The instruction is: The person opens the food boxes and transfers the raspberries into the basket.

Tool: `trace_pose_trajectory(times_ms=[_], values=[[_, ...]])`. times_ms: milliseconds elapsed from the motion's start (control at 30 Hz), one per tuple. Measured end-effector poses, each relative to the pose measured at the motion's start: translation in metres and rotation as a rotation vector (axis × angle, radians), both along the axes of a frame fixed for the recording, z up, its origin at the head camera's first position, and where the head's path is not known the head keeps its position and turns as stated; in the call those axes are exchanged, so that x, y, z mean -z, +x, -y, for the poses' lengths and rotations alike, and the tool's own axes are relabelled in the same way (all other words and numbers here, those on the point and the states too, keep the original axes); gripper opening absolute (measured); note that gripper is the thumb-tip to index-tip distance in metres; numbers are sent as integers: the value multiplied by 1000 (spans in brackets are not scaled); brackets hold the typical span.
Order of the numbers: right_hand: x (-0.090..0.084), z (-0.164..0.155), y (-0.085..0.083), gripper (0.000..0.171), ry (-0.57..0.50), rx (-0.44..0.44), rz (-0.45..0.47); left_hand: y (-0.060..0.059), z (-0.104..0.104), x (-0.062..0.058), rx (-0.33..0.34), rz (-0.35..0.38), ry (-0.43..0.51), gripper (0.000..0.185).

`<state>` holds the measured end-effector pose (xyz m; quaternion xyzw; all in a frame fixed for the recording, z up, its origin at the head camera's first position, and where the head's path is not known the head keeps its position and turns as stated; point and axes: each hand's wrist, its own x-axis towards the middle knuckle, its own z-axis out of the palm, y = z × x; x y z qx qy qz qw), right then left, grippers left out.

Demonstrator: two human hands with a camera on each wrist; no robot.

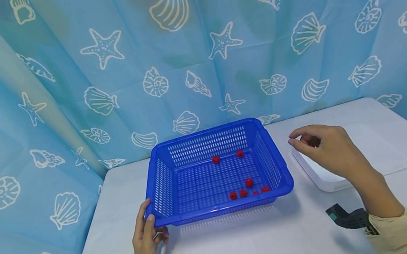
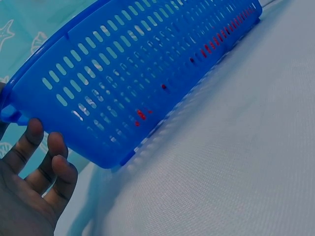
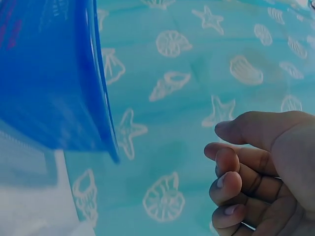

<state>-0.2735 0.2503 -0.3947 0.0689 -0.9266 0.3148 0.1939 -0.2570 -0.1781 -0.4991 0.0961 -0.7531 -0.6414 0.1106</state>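
Note:
A blue plastic basket [image 1: 218,211] with slotted walls sits on the white table. Several small red raspberry-like pieces [image 1: 249,182] lie inside it, mostly toward the front right. At the front left corner, my left hand [image 1: 146,232] grips the basket's rim. The left wrist view shows fingers [image 2: 59,169] of that hand curved below the rim. My right hand [image 1: 327,148] is raised to the right of the basket, apart from it, fingers loosely curled. In the right wrist view a gap shows between thumb and index finger, with nothing held there.
Below and behind my right hand is a white, shallow, round-cornered tray-like object [image 1: 330,185] on the table. A blue curtain [image 1: 191,56] with white shell and starfish prints hangs behind the table and along its left side. The white tabletop [image 1: 225,250] extends in front of the basket.

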Motion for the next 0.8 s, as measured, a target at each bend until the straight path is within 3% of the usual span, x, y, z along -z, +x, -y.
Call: trace_pose_trajectory(times_ms=[100, 367, 800], values=[[2, -13, -3, 23, -2, 49, -1, 0, 0, 0, 4, -5, -2, 47], [17, -36, -16, 38, -25, 192, 126, 1, 2, 0, 13, -15, 4, 47], [50, -55, -55, 33, 69, 206, 215, 0, 3, 1, 21, -14, 5, 48]])
